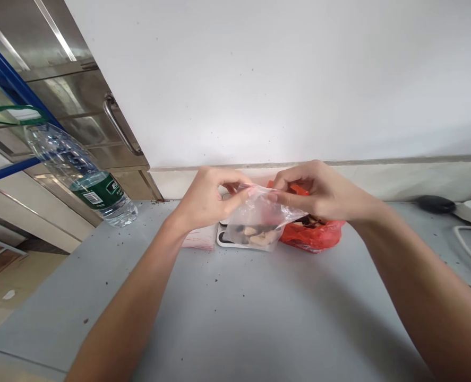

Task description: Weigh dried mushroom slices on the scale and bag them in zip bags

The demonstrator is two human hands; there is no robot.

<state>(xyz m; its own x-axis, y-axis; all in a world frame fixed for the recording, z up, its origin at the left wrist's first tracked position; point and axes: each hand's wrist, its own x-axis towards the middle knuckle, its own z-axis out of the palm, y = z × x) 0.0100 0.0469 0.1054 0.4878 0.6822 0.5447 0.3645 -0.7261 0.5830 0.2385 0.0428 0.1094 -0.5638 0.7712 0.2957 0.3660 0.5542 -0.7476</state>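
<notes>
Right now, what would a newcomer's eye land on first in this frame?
Mid-frame, the left hand and right hand pinch the top edge of a clear plastic bag holding small dark and pale pieces, above the grey table. Right behind it lies a bright orange bag. At far left, a water bottle stands by a steel cabinet.

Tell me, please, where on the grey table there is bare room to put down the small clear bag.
The widest bare patch of the grey table lies between the two forearms, in front of the clear bag. Another lies between the water bottle and the left hand. It is crowded by the wall: the red bag, a white scale and pink strips sit close together there.
</notes>
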